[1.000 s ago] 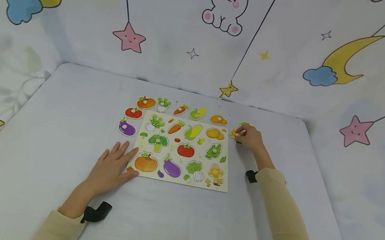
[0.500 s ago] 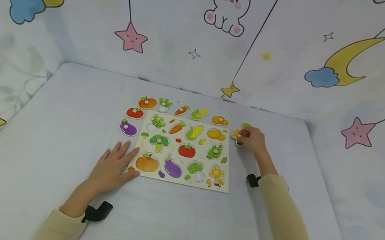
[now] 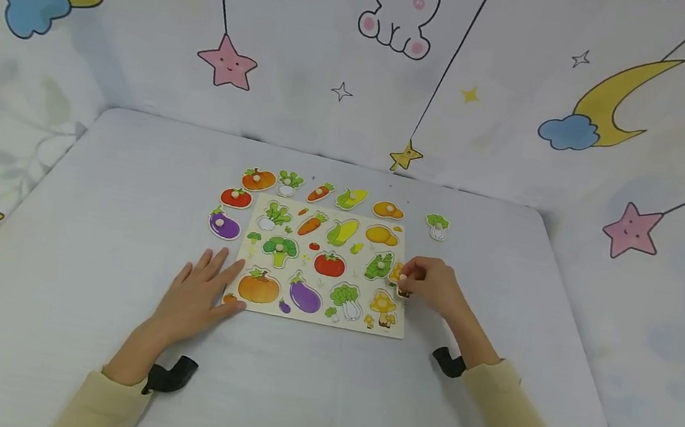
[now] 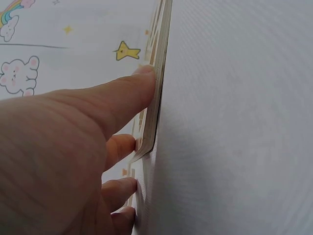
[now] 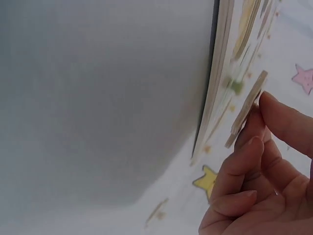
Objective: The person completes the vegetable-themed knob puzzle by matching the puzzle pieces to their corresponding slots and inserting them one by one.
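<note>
My right hand [image 3: 434, 286] pinches a mushroom puzzle piece [image 3: 396, 272] by its knob, above the right edge of the pale vegetable puzzle board [image 3: 355, 325]. In the right wrist view the wooden piece [image 5: 247, 110] is tilted and raised off the board, between thumb and fingers. My left hand [image 3: 189, 305] lies with fingers spread at the board's lower left corner, its thumb on the front edge. A broccoli piece [image 3: 280, 251] and an asparagus piece [image 3: 379, 265] with knobs sit in the board. The printed mushroom spot [image 3: 383, 304] is at the lower right.
Loose knobbed pieces line the board's far and left sides: an eggplant [image 3: 224, 224], a tomato [image 3: 236, 198], a pumpkin [image 3: 258, 179], a radish [image 3: 289, 183], a carrot [image 3: 320, 192], a corn [image 3: 352, 199] and potatoes [image 3: 388, 210]. A bok choy piece [image 3: 438, 226] lies beyond the right corner.
My right hand has lifted the mushroom piece from beside the board's upper right corner and brought it nearer, over the right edge. The bok choy piece is uncovered. My left hand stays put.
</note>
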Demonstrator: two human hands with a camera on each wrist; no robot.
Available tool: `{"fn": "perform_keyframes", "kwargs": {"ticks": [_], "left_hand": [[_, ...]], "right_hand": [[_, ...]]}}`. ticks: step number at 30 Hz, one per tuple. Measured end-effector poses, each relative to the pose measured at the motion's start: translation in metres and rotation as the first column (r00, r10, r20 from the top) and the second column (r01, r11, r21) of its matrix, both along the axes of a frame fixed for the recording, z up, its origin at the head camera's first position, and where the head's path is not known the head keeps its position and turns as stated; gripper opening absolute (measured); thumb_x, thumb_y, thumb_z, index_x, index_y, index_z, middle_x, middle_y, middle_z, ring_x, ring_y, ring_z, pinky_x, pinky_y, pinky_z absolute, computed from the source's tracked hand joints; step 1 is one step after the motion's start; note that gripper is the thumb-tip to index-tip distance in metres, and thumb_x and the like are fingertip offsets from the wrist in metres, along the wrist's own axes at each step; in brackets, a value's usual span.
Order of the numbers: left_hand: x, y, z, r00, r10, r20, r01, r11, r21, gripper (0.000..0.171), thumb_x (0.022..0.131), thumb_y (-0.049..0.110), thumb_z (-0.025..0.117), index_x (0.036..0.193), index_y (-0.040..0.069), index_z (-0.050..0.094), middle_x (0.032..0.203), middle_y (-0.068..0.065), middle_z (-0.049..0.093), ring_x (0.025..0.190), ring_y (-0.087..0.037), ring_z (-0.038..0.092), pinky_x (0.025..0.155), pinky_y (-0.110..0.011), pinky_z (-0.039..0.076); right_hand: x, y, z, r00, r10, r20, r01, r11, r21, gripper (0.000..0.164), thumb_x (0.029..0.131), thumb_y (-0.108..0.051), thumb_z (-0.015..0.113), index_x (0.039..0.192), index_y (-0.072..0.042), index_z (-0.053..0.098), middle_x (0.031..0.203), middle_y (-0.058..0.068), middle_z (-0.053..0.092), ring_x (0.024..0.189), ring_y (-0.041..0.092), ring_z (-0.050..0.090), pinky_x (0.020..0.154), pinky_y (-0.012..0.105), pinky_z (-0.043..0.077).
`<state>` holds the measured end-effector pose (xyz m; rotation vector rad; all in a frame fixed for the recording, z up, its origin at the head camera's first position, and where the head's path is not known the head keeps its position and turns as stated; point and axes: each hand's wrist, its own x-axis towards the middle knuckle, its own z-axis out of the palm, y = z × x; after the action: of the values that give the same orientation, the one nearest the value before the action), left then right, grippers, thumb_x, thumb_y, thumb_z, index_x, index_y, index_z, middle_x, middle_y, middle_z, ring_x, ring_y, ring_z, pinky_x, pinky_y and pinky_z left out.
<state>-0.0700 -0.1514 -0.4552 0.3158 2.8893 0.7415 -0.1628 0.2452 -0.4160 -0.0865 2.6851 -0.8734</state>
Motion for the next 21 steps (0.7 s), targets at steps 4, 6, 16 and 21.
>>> {"fn": "perform_keyframes", "kwargs": {"ticks": [4,6,16,21], "left_hand": [[0.0,-0.001,-0.001,1.0,0.0,0.0,0.0,1.0,0.002,0.073,0.09,0.038,0.067,0.15,0.008,0.038,0.159,-0.025,0.022,0.147,-0.049,0.013,0.116,-0.067,0.01],[0.0,-0.001,-0.002,1.0,0.0,0.003,0.0,1.0,0.004,0.073,0.09,0.038,0.067,0.15,0.008,0.038,0.159,-0.025,0.022,0.147,-0.049,0.013,0.116,-0.067,0.009],[0.0,-0.002,0.0,1.0,0.001,0.01,-0.001,1.0,0.008,0.074,0.09,0.038,0.067,0.15,0.008,0.037,0.159,-0.025,0.022,0.147,-0.048,0.012,0.116,-0.067,0.009],[0.0,-0.001,0.0,1.0,-0.001,0.005,0.0,1.0,0.013,0.074,0.09,0.039,0.067,0.15,0.008,0.038,0.159,-0.025,0.022,0.147,-0.048,0.012,0.116,-0.067,0.009]], "right_hand": [[0.013,-0.008,-0.003,0.998,0.048,0.033,-0.048,0.999,0.0,0.009,0.085,-0.011,0.072,0.09,-0.007,0.065,0.073,0.003,0.058,0.069,0.018,0.052,0.06,0.027,0.042],[0.019,-0.013,-0.003,0.996,0.078,0.034,-0.078,0.997,-0.003,0.01,0.084,-0.011,0.072,0.088,-0.008,0.064,0.072,0.002,0.057,0.068,0.017,0.051,0.059,0.027,0.041],[0.034,-0.027,-0.007,0.992,0.121,0.036,-0.121,0.993,0.012,0.011,0.082,-0.009,0.074,0.086,-0.007,0.064,0.072,0.002,0.056,0.068,0.014,0.05,0.058,0.024,0.04],[0.035,-0.029,-0.006,0.991,0.125,0.043,-0.126,0.992,0.031,0.011,0.082,-0.01,0.074,0.085,-0.008,0.063,0.071,0.001,0.055,0.067,0.015,0.049,0.058,0.025,0.039]]}}
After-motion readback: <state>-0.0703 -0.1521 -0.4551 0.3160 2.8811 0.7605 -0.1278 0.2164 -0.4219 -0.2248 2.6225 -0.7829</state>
